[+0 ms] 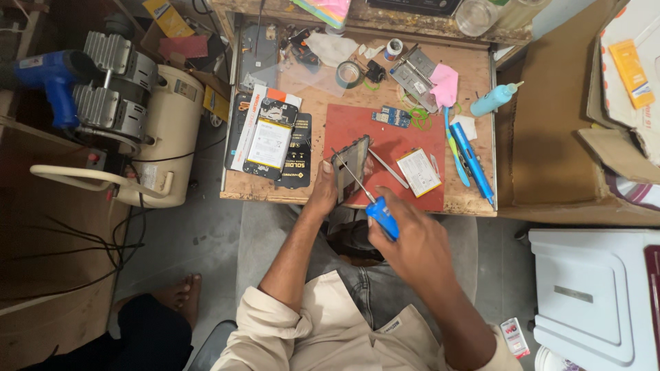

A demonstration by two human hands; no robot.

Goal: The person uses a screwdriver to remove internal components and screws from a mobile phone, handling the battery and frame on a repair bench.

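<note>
The left hand (323, 191) grips a dark phone frame (350, 167), held tilted over the near edge of the desk (474, 203), above the near left corner of the red work mat (392, 141). The right hand (412, 237) is closed around the blue handle of a screwdriver (380, 216); its thin shaft runs up to the phone frame. On the mat, just right of the frame, lie metal tweezers (388, 169) and a flat white battery (418, 172). A small blue circuit board (392, 115) sits at the mat's far edge. Boxed batteries (269, 141) lie near the desk's left edge. Two blue tools (467, 158) rest near the right edge.
</note>
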